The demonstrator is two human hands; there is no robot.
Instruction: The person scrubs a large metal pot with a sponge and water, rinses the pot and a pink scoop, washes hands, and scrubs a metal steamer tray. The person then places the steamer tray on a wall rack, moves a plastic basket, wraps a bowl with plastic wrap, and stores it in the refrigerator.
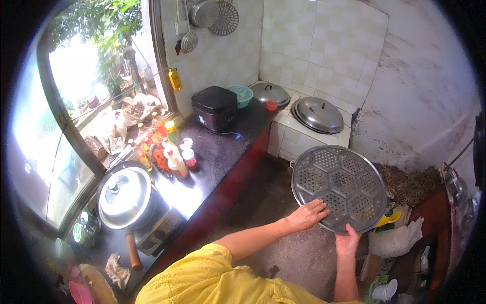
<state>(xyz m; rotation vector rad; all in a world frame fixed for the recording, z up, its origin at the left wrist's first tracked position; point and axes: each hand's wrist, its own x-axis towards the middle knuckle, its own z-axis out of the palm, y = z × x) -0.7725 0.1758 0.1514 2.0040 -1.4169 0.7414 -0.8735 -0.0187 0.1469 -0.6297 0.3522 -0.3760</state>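
A round metal steamer rack (343,181), perforated in hexagonal patches, is held tilted in front of me above the floor. My right hand (346,243) grips its near rim, thumb on the upper face and the other fingers hidden beneath. The fingers of my left hand (308,216) rest on the rack's face at the lower left edge. That thumb is out of sight, so whether the left hand grips the rim is unclear. Small pale specks show on the rack's right side.
Lidded pans (319,114) sit on a tiled stove at the back. The dark counter (228,152) on the left bears a rice cooker (214,108), sauce bottles (176,163) and a lidded wok (125,197), its wooden handle (133,250) pointing towards me. A white sack (393,239) lies at right.
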